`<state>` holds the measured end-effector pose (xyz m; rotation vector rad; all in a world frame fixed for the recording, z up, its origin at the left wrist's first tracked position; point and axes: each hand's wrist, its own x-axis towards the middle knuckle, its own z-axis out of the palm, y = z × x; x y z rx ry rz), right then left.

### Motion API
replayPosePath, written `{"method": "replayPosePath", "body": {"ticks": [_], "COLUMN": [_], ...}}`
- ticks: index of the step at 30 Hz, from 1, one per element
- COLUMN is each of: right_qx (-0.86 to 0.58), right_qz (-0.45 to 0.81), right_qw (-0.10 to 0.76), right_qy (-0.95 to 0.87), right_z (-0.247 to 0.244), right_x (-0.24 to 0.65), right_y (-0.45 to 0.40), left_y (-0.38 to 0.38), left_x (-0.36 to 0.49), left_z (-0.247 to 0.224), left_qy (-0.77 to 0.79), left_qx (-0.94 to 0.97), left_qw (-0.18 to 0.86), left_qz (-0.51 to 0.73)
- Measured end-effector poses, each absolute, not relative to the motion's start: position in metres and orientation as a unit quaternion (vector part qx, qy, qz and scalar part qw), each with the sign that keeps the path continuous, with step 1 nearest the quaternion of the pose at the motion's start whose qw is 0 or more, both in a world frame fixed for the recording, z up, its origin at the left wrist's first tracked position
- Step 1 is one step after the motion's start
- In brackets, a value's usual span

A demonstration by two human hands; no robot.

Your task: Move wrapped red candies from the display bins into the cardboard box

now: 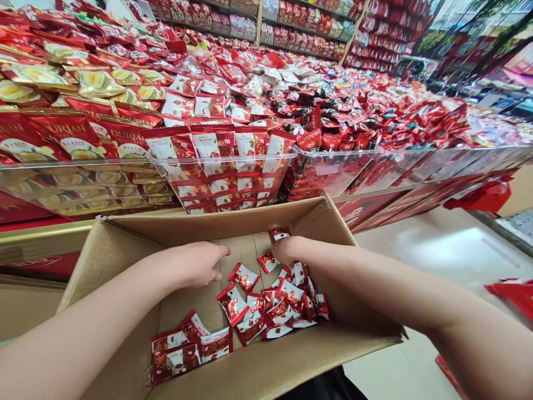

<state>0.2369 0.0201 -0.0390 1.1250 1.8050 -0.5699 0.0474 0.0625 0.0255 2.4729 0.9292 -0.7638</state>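
A cardboard box (233,222) stands open in front of me, with both hands inside it. Small red and white candy packets (291,294) lie in a loose pile on its right side, and several more candy packets (215,344) lie at its near left. Over the bare part of the bottom is my left hand (204,264), its finger and thumb apart and nothing between them. My right hand (288,250) reaches down by the far right corner among packets. One packet (267,262) shows beside it; its fingers are hidden, so any grip cannot be seen.
Behind the box, a clear plastic bin (227,161) holds upright red and white packets. Durian packets (75,133) fill the bin to its left. More bins of wrapped sweets (433,128) run rightward. Shelves (308,28) stand behind; pale floor (428,261) lies at right.
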Motion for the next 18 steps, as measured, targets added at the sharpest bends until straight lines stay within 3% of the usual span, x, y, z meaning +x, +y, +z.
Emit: {"method": "replayPosePath", "body": {"ticks": [7,12,18], "right_qx": [0.419,0.318,0.298], "right_qz": [-0.249,-0.337,-0.325], "right_qw": [0.410,0.402,0.405], "right_qy": [0.770,0.790,0.801], "right_z": [-0.030,-0.048,-0.065], "right_x": [0.229,0.217,0.203], "right_y": [0.019,0.001,-0.018], "left_y": [0.065,0.063,0.063], "left_x": [0.051,0.051,0.052], "left_z": [0.028,0.030,0.033], "left_qy": [0.330,0.324,0.327], "left_qx": [0.881,0.883,0.880], "left_qw": [0.195,0.193,0.196], "left_qz": [-0.277,-0.280,-0.283]}}
